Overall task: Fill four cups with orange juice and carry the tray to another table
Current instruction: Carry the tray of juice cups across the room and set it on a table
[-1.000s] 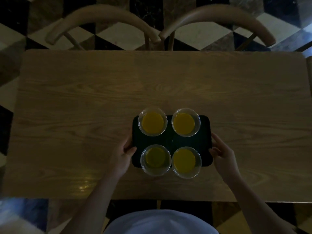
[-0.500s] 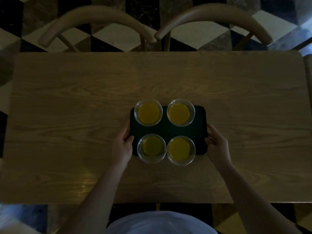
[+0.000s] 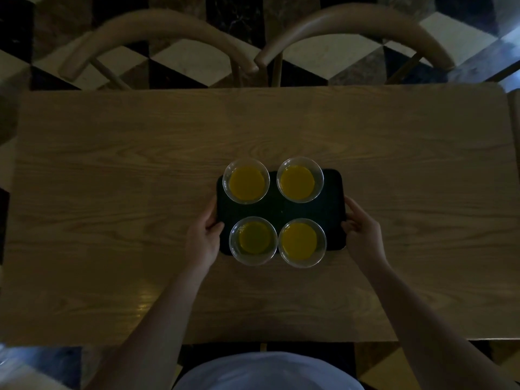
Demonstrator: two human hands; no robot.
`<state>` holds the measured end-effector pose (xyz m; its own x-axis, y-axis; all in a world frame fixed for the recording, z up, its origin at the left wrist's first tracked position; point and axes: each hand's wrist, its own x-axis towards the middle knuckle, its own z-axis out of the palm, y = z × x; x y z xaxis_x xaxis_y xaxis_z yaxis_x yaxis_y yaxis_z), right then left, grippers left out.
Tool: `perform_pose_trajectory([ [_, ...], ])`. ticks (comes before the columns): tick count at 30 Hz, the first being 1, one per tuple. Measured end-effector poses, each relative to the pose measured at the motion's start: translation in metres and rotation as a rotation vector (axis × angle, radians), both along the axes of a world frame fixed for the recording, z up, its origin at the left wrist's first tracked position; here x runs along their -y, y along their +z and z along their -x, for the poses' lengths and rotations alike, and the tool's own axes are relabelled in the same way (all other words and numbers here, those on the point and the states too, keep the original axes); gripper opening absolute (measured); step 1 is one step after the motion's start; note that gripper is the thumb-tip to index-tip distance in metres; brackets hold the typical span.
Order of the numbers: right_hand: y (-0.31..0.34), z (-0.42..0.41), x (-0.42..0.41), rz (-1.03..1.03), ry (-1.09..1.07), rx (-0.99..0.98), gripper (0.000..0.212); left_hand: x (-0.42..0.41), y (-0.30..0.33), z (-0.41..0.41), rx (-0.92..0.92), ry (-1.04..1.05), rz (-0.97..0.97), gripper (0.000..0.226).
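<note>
- The tray [image 3: 277, 211], dark and rectangular with rounded corners, sits over the middle of the wooden surface [image 3: 112, 192], a little toward the near edge where the person stands; whether it rests on the wood or is just off it cannot be told.
- Four clear cups stand on the tray in a two-by-two square, each holding orange juice.
- Far-left cup [image 3: 246, 180] is at 10 o'clock from the tray's middle, its rim overhanging the tray's far edge.
- Far-right cup [image 3: 299, 179] is at 2 o'clock, just beside the far-left one, with a narrow gap between them.
- Near-left cup [image 3: 253, 240] is at 7 o'clock; its juice looks darker and greener in the shade.
- Near-right cup [image 3: 302, 243] is at 5 o'clock, its rim touching or almost touching the near-left cup's rim; both near cups overhang the tray's near edge.
- The left hand [image 3: 203, 238] has its grip clasped on the tray's left edge at 9 o'clock, thumb on top of the rim, fingers hidden underneath.
- The right hand [image 3: 363, 235] has its grip clasped on the tray's right edge at 3 o'clock, thumb on the rim, fingers curled round the side.
- Two curved wooden chair backs, the left chair [image 3: 157, 32] at 11 o'clock and the right chair [image 3: 354, 26] at 1 o'clock, stand beyond the surface's far edge.
- A checkered floor [image 3: 191, 60] in dark and pale tiles shows behind the chairs.
</note>
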<state>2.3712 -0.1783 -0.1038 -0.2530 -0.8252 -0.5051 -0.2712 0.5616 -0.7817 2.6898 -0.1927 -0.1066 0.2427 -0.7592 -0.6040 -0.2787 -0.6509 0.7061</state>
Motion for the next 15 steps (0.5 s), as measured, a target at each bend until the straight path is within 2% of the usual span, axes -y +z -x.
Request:
perform_pose_trajectory([
  [6, -0.001, -0.001, 0.000, -0.065, 0.013, -0.059, 0.078, 0.003, -0.003, -0.010, -0.005, -0.087, -0.033, 0.067],
  [15, 0.005, -0.010, -0.001, -0.005, 0.012, -0.163, 0.075, 0.003, -0.012, -0.019, 0.056, -0.197, 0.008, 0.070],
])
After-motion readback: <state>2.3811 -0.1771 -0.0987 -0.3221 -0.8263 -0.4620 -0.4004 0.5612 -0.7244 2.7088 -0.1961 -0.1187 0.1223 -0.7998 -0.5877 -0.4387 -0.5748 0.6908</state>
